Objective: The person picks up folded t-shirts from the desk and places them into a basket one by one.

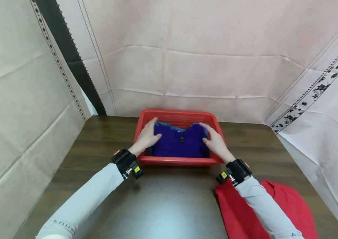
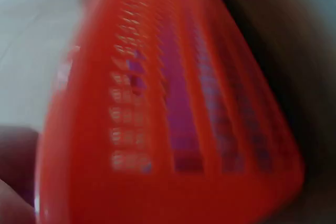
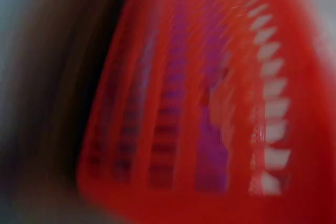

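- While I watch from afar, the left sleeve (image 1: 88, 196) shows dark lettering (image 1: 64, 226) low in the head view, which I cannot read.
- Left hand (image 1: 148, 135): fingers extended, thumb apart, clamped on nothing, at the left side of the red basket (image 1: 177, 161). I'd settle the cloth with flat fingers, clear of the rim.
- Blue garment (image 1: 180, 149): folded inside the basket, over lighter blue cloth (image 1: 175, 128). I'd level it from both sides at once, so the fold lies smooth. Its dark neckline label (image 1: 182, 139) is too small to read.
- Right hand (image 1: 215, 141): thumb and fingers likewise apart, at the garment's right edge; I'd match the left's pressure. Both wrist views are blurred, so I can't tell whether fingertips press the cloth.
- Right sleeve (image 1: 267, 205): partial lettering, over a red cloth (image 1: 295, 205).
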### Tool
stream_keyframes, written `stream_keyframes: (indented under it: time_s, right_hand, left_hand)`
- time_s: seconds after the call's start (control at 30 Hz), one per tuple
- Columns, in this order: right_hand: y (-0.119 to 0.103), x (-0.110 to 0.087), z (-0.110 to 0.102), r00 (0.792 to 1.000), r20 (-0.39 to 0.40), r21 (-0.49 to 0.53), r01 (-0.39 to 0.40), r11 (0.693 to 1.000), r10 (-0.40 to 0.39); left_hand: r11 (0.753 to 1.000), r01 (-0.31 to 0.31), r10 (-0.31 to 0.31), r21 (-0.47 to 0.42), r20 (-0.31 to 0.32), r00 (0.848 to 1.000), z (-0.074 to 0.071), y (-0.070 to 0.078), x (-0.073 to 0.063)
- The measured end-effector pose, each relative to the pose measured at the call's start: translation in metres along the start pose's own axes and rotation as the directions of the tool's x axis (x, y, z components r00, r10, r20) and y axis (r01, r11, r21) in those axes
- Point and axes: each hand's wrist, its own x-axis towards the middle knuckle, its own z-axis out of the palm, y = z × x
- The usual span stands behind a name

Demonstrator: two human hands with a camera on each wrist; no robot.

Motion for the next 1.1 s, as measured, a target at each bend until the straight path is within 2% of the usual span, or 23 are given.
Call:
stream_keyframes:
  time_s: [0.03, 0.1, 0.13, 0.2, 0.27, 0.33, 0.43, 0.5, 0.53, 0.6, 0.67, 0.73, 0.77, 0.8, 0.83, 0.87, 0.93, 0.97, 1.0, 1.07, 1.1]
  right_hand:
    - [0.000, -0.002, 0.000, 0.997, 0.039, -0.119, 0.074, 0.990, -0.070]
    - [-0.001, -0.004, 0.001, 0.970, 0.187, -0.262, 0.202, 0.944, -0.155]
    - [-0.003, -0.005, 0.001, 0.949, 0.276, -0.289, 0.234, 0.928, -0.153]
    - [-0.006, -0.006, 0.003, 0.897, 0.433, -0.314, 0.246, 0.917, -0.092]
    - [-0.009, -0.006, 0.004, 0.849, 0.529, -0.337, 0.206, 0.919, 0.004]
    - [-0.011, -0.006, 0.005, 0.816, 0.572, -0.358, 0.156, 0.921, 0.084]
    - [-0.011, -0.007, 0.005, 0.804, 0.583, -0.349, 0.119, 0.929, 0.115]
    - [-0.010, -0.006, 0.005, 0.811, 0.578, -0.337, 0.134, 0.932, 0.093]
    - [-0.009, -0.005, 0.006, 0.823, 0.564, -0.329, 0.147, 0.933, 0.069]
    - [-0.009, -0.003, 0.005, 0.867, 0.498, -0.320, 0.164, 0.933, 0.018]
    - [-0.010, -0.002, 0.004, 0.926, 0.374, -0.316, 0.180, 0.931, -0.052]
    - [-0.012, -0.008, 0.003, 0.970, 0.208, -0.256, 0.179, 0.950, -0.126]
    - [-0.014, -0.014, 0.001, 0.980, 0.128, -0.202, 0.175, 0.964, -0.151]
    - [-0.016, -0.023, 0.000, 0.983, 0.057, -0.154, 0.182, 0.971, -0.175]
    - [-0.017, -0.034, -0.002, 0.980, -0.007, -0.113, 0.197, 0.974, -0.199]
    - [-0.018, -0.046, -0.003, 0.974, -0.058, -0.074, 0.213, 0.974, -0.218]
    - [-0.018, -0.074, -0.006, 0.959, -0.137, -0.035, 0.245, 0.969, -0.248]
    - [-0.016, -0.089, -0.008, 0.953, -0.173, -0.045, 0.246, 0.968, -0.250]
    - [-0.013, -0.104, -0.011, 0.944, -0.210, -0.074, 0.243, 0.967, -0.253]
    - [-0.005, -0.134, -0.016, 0.931, -0.275, -0.142, 0.208, 0.968, -0.241]
    - [0.001, -0.148, -0.020, 0.927, -0.303, -0.173, 0.175, 0.969, -0.221]
  left_hand:
    - [0.984, -0.076, 0.075, 0.159, 0.013, 0.997, 0.002, 0.002, -0.001]
    - [0.905, -0.191, 0.158, 0.380, 0.115, 0.981, 0.008, 0.004, -0.002]
    - [0.870, -0.226, 0.155, 0.438, 0.191, 0.969, 0.011, 0.004, -0.003]
    - [0.836, -0.236, 0.076, 0.496, 0.322, 0.944, 0.017, 0.005, -0.004]
    - [0.823, -0.193, -0.042, 0.535, 0.395, 0.918, 0.020, 0.003, -0.005]
    - [0.812, -0.157, -0.122, 0.563, 0.426, 0.896, 0.021, 0.002, -0.006]
    - [0.807, -0.132, -0.172, 0.576, 0.442, 0.880, 0.021, 0.001, -0.006]
    - [0.805, -0.140, -0.174, 0.577, 0.454, 0.874, 0.019, 0.001, -0.005]
    - [0.803, -0.147, -0.168, 0.578, 0.455, 0.874, 0.017, 0.000, -0.004]
    - [0.804, -0.169, -0.125, 0.570, 0.439, 0.890, 0.014, 0.000, -0.003]
    - [0.813, -0.187, -0.038, 0.551, 0.371, 0.928, 0.011, 0.001, -0.004]
    - [0.825, -0.202, 0.084, 0.528, 0.238, 0.968, 0.011, 0.006, -0.009]
    - [0.829, -0.213, 0.154, 0.517, 0.154, 0.976, 0.012, 0.010, -0.013]
    - [0.830, -0.223, 0.221, 0.511, 0.067, 0.973, 0.015, 0.014, -0.019]
    - [0.831, -0.231, 0.277, 0.506, -0.016, 0.961, 0.018, 0.020, -0.026]
    - [0.826, -0.241, 0.328, 0.509, -0.087, 0.941, 0.022, 0.026, -0.034]
    - [0.814, -0.264, 0.412, 0.517, -0.193, 0.891, 0.031, 0.038, -0.051]
    - [0.804, -0.284, 0.451, 0.522, -0.224, 0.864, 0.037, 0.044, -0.059]
    - [0.796, -0.305, 0.480, 0.522, -0.239, 0.844, 0.045, 0.050, -0.067]
    - [0.788, -0.357, 0.521, 0.501, -0.234, 0.821, 0.061, 0.061, -0.081]
    - [0.786, -0.382, 0.532, 0.486, -0.219, 0.818, 0.070, 0.065, -0.087]
